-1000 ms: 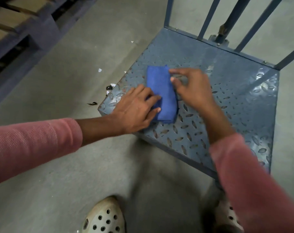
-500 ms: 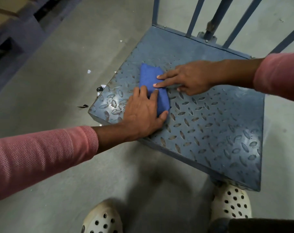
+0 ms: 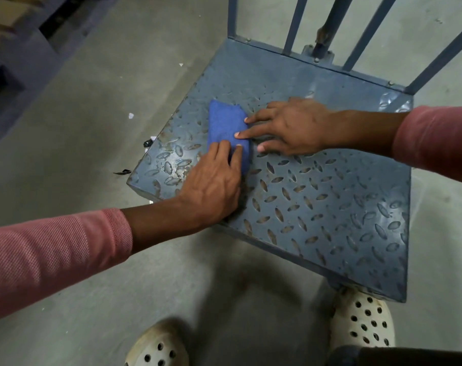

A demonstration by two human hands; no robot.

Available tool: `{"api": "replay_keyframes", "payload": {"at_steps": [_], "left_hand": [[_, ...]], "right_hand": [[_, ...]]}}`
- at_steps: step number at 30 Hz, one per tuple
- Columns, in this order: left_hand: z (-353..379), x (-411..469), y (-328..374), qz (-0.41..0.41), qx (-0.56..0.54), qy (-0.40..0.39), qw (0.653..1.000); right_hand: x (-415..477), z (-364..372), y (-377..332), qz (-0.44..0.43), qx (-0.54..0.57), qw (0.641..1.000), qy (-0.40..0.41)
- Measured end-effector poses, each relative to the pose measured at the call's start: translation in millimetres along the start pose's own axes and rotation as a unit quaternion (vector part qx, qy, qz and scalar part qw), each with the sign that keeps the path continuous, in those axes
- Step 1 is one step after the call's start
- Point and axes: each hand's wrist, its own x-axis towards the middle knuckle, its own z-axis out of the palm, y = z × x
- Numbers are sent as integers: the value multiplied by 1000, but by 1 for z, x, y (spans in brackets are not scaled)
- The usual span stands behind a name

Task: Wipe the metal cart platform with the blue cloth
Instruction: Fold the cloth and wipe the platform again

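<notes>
Fingers straight on both L hand & R hand, pressed flat on folded blue cloth, gripping nothing. Cloth sits centre-left of frame, near left corner of cart platform. Prob. early: most of plate looks unwiped.

I can't see the near end of the blue cloth; the fingers of the left hand cover it. The cart's upright bars run off the frame at 12 o'clock. The left shoe is cut off at 6 o'clock. The floor scraps at 9 o'clock from the cloth are too small to identify.
</notes>
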Motion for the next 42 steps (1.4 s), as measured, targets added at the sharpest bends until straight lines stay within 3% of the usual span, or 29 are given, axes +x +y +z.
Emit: {"api": "replay_keyframes", "payload": {"at_steps": [7,12,15,18,24,28,30,33,37,42], "left_hand": [[-1,-5,-11,-28,-121,63,990],[5,-26,-2,-9,11,28,999],[17,-45,5,13,54,-66,996],[16,-51,6,23,39,-105,993],[13,-48,8,20,46,-127,991],[17,-53,12,21,29,-138,990],[19,-58,13,16,14,-141,990],[22,-62,10,22,30,-132,991],[12,-59,11,14,35,-149,988],[-11,-43,-2,23,8,-93,995]], "right_hand": [[19,14,-20,-140,-49,969,196],[21,13,-17,-193,-97,941,260],[16,24,-16,-199,-65,950,233],[17,18,-14,-189,-2,962,196],[27,5,-15,-8,131,967,218],[32,25,-24,-23,141,990,-12],[36,16,-11,-25,131,990,-52],[29,14,-7,-35,78,996,-41],[19,22,-8,-30,44,995,-88],[16,0,2,-21,77,997,18]]}}
